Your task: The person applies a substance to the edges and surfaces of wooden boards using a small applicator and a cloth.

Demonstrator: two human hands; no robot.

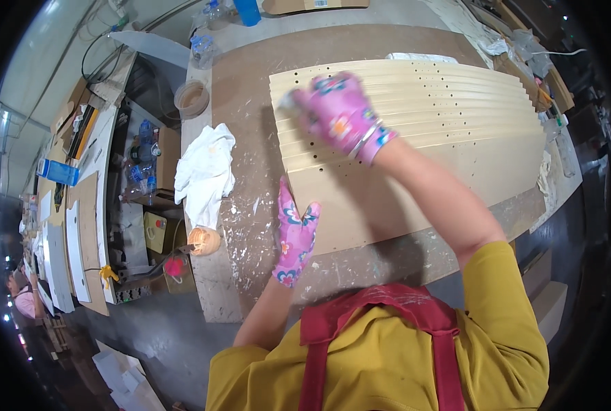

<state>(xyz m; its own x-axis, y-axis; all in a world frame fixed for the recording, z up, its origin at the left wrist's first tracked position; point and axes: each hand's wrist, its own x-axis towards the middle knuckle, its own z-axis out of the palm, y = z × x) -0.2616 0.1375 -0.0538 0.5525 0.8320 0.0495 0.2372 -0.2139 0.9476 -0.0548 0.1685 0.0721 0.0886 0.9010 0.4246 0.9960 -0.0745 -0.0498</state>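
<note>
A stack of pale, drilled panels (415, 157) lies on the worktable, their long edges stepped like stairs and dotted with dark holes. In a pink flowered glove, my left hand (296, 236) rests at the stack's near left corner, thumb apart from the straight fingers. My right hand (339, 116), gloved alike, is over the left end of the stepped edges. Its fingers are bent and smeared by motion. Something small and whitish shows at the fingertips, too blurred to name.
Left of the panels lie a white cloth (206, 168) and an orange-crusted cup (204, 241). A round tub (191, 99) and a plastic bottle (202, 51) stand farther back. A shelf unit with bottles (143, 164) is at the left. Wooden scraps (521, 79) line the far right edge.
</note>
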